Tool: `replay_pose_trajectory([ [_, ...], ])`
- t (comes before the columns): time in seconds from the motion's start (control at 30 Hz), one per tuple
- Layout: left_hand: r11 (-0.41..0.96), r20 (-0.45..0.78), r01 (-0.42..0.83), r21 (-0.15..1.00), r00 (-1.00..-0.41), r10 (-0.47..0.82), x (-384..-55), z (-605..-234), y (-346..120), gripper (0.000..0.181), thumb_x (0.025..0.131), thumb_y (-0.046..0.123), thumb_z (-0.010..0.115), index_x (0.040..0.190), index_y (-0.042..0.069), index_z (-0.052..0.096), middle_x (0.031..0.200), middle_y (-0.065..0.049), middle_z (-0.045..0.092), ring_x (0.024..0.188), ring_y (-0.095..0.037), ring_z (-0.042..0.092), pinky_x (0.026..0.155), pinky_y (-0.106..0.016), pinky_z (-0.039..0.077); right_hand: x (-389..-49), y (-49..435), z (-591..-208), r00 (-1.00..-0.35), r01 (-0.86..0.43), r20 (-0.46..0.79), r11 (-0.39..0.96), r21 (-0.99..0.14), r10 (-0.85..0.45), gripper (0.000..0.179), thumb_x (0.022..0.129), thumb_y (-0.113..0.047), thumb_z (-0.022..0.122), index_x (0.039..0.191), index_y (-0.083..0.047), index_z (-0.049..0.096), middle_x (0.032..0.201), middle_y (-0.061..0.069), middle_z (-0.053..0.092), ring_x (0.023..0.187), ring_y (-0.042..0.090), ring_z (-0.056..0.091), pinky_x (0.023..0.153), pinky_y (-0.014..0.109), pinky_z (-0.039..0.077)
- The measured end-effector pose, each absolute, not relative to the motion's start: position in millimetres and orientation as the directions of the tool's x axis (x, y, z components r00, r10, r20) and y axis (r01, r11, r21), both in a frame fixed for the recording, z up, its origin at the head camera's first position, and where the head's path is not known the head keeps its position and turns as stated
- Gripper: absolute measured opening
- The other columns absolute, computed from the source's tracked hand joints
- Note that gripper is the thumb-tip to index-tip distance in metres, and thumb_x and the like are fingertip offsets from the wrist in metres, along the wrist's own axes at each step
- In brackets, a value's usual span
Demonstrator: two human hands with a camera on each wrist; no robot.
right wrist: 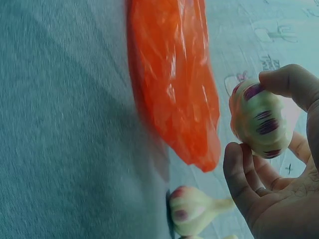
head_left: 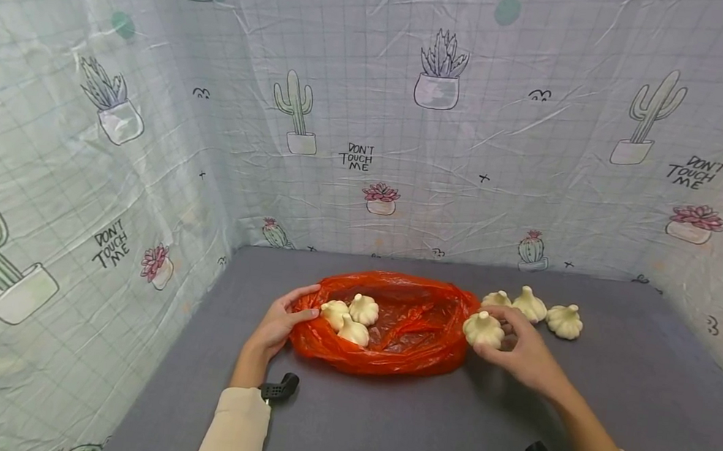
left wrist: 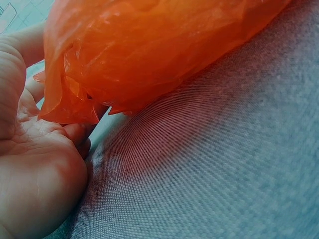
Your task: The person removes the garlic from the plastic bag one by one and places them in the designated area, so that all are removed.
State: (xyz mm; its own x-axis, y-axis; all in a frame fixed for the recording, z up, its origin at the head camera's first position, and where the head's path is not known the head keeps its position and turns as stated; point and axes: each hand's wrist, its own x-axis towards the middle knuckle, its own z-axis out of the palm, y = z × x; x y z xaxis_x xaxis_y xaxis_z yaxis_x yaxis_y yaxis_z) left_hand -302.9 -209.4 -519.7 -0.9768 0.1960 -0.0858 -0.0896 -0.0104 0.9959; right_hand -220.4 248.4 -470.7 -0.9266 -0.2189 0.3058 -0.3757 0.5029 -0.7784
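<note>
Red-orange plastic makes up the bag (head_left: 380, 363), which lies on the grey table (head_left: 405, 436) with its wide mouth open upward and its rim crumpled. Three pale garlic bulbs (head_left: 364, 309) sit inside, bunched together at the left end; the rest of the inside shows creased film. The left hand (head_left: 274, 326) pinches the bag's left edge, thumb over the rim and fingers on the outer side.

The right hand (head_left: 523, 349) grips another bulb (head_left: 481, 330) between thumb and fingers, raised off the table at the bag's right end. In the right wrist view a narrow gap shows between this bulb and the bag – and purple streaks mark its skin. Beyond the right hand, three more bulbs (head_left: 529, 305) rest on the table near one another, the leftmost partly hidden behind the hand.

Both arms wear light sleeves (head_left: 234, 432), with a black device (head_left: 278, 387) at each wrist. Behind the table hangs a pale sheet (head_left: 355, 34) – printed with potted cacti, a grid and the words "DON'T TOUCH ME".
</note>
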Motion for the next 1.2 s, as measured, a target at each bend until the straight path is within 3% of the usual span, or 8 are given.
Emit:
replay_pose_trajectory([
  [0.23,-0.011,-0.082,-0.086,0.996,-0.977,0.196,-303.6,-520.1,-209.5,0.06,0.091,0.016,0.078,0.147,0.017,0.056,0.155,-0.008,0.048,0.13,-0.023,0.055,0.096,-0.032,0.057,-221.9,260.8,-465.4,-0.95,-0.31,0.239,0.546,-0.778,-0.199,0.066,0.089,-0.017,0.08,0.144,0.003,0.049,0.145,0.024,0.05,0.102,0.022,0.061,0.08,0.03,0.057],
  [0.6,-0.009,-0.077,-0.08,0.997,-0.978,0.193,-302.9,-518.4,-209.2,0.059,0.091,0.014,0.077,0.147,0.015,0.056,0.155,-0.008,0.048,0.13,-0.024,0.054,0.096,-0.031,0.057,-229.3,277.1,-472.0,-0.966,-0.257,0.194,0.56,-0.788,-0.171,0.063,0.09,-0.017,0.078,0.143,0.001,0.05,0.144,0.025,0.05,0.109,0.035,0.061,0.077,0.024,0.053],
  [0.7,-0.01,-0.073,-0.076,0.997,-0.978,0.195,-302.5,-518.2,-209.5,0.059,0.092,0.014,0.076,0.147,0.015,0.056,0.156,-0.008,0.047,0.13,-0.023,0.054,0.095,-0.03,0.057,-232.0,282.1,-476.5,-0.967,-0.252,0.185,0.579,-0.776,-0.173,0.063,0.09,-0.018,0.078,0.143,0.0,0.05,0.145,0.025,0.05,0.113,0.04,0.06,0.08,0.03,0.052],
  [0.93,-0.019,-0.077,-0.082,0.996,-0.977,0.2,-302.4,-518.1,-210.0,0.059,0.092,0.013,0.076,0.147,0.015,0.056,0.155,-0.01,0.047,0.128,-0.022,0.056,0.094,-0.031,0.057,-236.4,288.8,-484.6,-0.969,-0.243,0.17,0.601,-0.761,-0.177,0.063,0.091,-0.019,0.078,0.144,0.001,0.05,0.146,0.028,0.05,0.118,0.049,0.059,0.09,0.056,0.051],
  [1.2,-0.015,-0.079,-0.084,0.996,-0.977,0.2,-302.7,-518.8,-209.4,0.06,0.092,0.014,0.076,0.148,0.015,0.055,0.155,-0.01,0.047,0.127,-0.022,0.057,0.094,-0.031,0.058,-236.5,291.7,-489.5,-0.973,-0.228,0.151,0.617,-0.753,-0.176,0.062,0.091,-0.02,0.077,0.14,0.007,0.051,0.149,0.032,0.044,0.124,0.055,0.055,0.095,0.06,0.049],
])
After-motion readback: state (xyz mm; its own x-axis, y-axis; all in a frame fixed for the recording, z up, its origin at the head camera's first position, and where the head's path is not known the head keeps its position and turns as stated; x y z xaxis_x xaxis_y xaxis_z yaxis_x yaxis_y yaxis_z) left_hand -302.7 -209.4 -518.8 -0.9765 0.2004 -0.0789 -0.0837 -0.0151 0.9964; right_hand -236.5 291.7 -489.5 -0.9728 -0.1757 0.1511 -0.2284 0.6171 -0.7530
